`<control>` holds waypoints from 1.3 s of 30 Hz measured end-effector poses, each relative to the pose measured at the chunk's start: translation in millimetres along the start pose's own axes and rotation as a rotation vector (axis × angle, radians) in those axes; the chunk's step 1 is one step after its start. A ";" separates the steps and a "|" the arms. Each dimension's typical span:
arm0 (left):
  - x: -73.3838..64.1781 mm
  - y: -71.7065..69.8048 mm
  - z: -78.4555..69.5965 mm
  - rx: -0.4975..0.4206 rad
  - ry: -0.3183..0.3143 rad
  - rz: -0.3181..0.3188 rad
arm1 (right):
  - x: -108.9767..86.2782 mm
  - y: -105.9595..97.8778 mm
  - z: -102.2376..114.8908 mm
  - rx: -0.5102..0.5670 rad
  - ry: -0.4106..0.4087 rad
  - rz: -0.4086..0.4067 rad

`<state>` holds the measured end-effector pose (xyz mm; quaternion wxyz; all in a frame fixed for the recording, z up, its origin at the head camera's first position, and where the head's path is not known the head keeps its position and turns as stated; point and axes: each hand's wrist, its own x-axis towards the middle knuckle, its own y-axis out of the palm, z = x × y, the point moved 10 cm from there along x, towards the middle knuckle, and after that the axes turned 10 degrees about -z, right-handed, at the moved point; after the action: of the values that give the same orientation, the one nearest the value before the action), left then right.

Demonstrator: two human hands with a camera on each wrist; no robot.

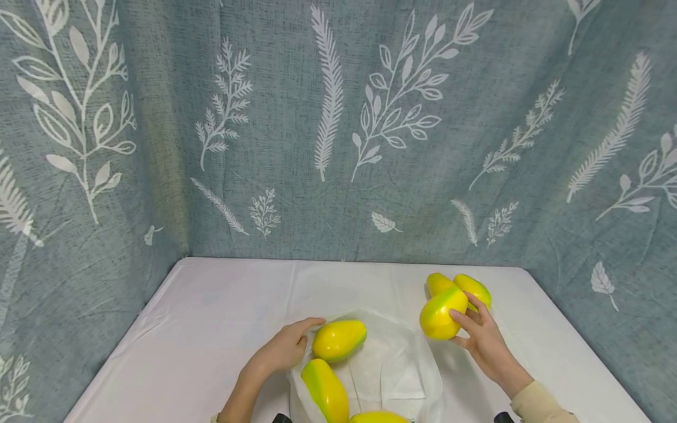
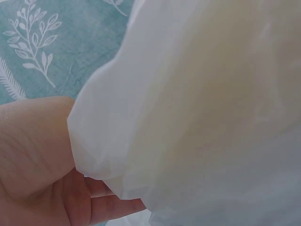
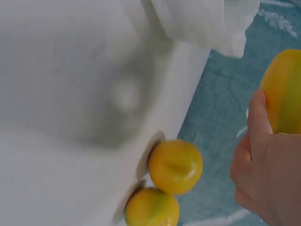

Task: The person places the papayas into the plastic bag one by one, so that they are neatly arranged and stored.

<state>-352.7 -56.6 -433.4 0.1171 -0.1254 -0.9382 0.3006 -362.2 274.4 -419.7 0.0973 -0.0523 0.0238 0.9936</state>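
Observation:
A glossy yellow-and-green papaya [image 1: 443, 313] is in my right hand [image 1: 483, 338], raised above the table to the right of the bag. Thumb and fingers grip it from its right side; in the right wrist view the papaya [image 3: 286, 94] is cut by the frame edge. My left hand [image 1: 282, 349] holds the left rim of a translucent white plastic bag [image 1: 431, 376], which stands open. In the left wrist view the bag [image 2: 197, 117] hides part of the fingers. Inside the bag lie a papaya [image 1: 338, 341], a second papaya [image 1: 325, 390] and a third papaya [image 1: 378, 418] at the bottom edge.
Two more papayas, a left papaya [image 1: 438, 283] and a right papaya [image 1: 473, 291], lie behind my right hand on the white-covered table [image 1: 233, 299]. A blue-green leaf-patterned curtain [image 1: 285, 129] hangs around the table's back and sides.

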 end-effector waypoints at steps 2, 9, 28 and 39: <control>-0.8 -0.2 0.2 -0.003 0.000 0.004 | -3.3 8.9 -3.8 0.003 0.008 0.015; -4.0 -1.0 -1.3 -0.010 0.007 0.016 | -14.7 35.7 -23.6 0.004 0.054 0.043; -9.6 -6.8 -1.2 -0.011 0.035 0.036 | -42.8 84.1 -34.4 -0.055 0.008 0.116; -14.2 -11.7 -1.5 -0.005 0.057 0.047 | -60.7 108.5 -38.1 0.012 0.061 0.269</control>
<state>-340.8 -69.4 -427.3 0.1363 -0.1563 -0.9320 0.2973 -320.5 154.3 -446.9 -0.0370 -0.0783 0.0394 0.9955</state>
